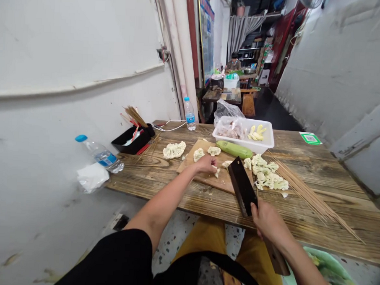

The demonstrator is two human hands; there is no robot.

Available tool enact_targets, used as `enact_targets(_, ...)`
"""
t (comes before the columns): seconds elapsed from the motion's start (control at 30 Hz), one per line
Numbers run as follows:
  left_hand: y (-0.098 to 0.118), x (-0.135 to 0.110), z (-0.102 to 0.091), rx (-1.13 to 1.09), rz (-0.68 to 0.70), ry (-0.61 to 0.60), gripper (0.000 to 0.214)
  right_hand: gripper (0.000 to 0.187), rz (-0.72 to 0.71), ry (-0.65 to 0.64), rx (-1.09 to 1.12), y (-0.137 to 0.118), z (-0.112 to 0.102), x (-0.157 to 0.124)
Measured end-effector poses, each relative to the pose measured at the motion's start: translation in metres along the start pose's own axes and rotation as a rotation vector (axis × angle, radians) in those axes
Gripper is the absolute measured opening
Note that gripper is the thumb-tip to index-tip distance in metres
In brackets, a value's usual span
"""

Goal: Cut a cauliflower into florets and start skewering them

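My left hand (206, 164) is closed in a pinch on a small cauliflower floret (217, 172) over the wooden cutting board (218, 183). My right hand (270, 219) grips a dark cleaver (242, 187) by its handle end. The broad blade slants up and left across the board's right edge. A few florets (214, 150) lie behind my left hand, and a pale green squash (234, 149) rests along the far side. Right of the blade sits a pile of cauliflower pieces (272, 180). A larger cauliflower piece (174, 150) lies left of the board.
Bamboo skewers (310, 196) fan out at the right. Behind the board stands a white tub (267, 139) with bagged food and yellow pieces. At the left are a black container (131, 142) and a water bottle (105, 157). Another bottle (190, 115) stands by the wall. A person (233, 63) sits far back.
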State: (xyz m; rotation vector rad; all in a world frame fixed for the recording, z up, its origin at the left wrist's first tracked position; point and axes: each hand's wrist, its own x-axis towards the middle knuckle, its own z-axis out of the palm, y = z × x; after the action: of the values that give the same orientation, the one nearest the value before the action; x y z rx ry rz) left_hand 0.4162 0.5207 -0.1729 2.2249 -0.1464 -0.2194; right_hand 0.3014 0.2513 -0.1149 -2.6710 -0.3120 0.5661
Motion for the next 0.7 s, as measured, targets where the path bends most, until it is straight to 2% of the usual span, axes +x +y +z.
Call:
enact_targets(0.07, -0.002, -0.003, -0.007, -0.080, 0.006, -0.039, 0.013, 0.028, -0.003, -0.016, 0.083, 0.003, 0.001, -0.003)
enact_targets(0.13, 0.001, -0.004, -0.013, -0.233, -0.005, 0.009, 0.015, 0.026, -0.007, 0.006, 0.170, 0.011, 0.004, -0.008)
enact_targets(0.2, 0.009, -0.001, -0.014, -0.424, -0.004, 0.098, 0.020, 0.023, 0.000, 0.104, 0.229, 0.023, 0.008, -0.014)
enact_targets(0.27, 0.025, 0.008, -0.005, -0.508, 0.028, 0.156, 0.024, 0.021, 0.044, 0.211, 0.285, 0.038, 0.012, -0.022)
enact_targets(0.33, 0.045, 0.026, 0.013, -0.423, 0.081, 0.179, 0.025, 0.023, 0.103, 0.274, 0.366, 0.053, 0.016, -0.030)
enact_targets(0.4, 0.066, 0.049, 0.035, -0.222, 0.141, 0.204, 0.023, 0.025, 0.148, 0.302, 0.435, 0.065, 0.017, -0.039)
enact_targets(0.5, 0.094, 0.078, 0.060, 0.122, 0.258, 0.140, 0.020, 0.025, 0.183, 0.325, 0.473, 0.076, 0.017, -0.051)
enact_targets(0.6, 0.103, 0.086, 0.059, 0.359, 0.363, 0.084, 0.025, 0.024, 0.211, 0.308, 0.502, 0.083, 0.019, -0.059)
enact_targets(0.7, 0.089, 0.065, 0.041, 0.451, 0.333, 0.112, 0.024, 0.026, 0.225, 0.286, 0.534, 0.088, 0.025, -0.062)
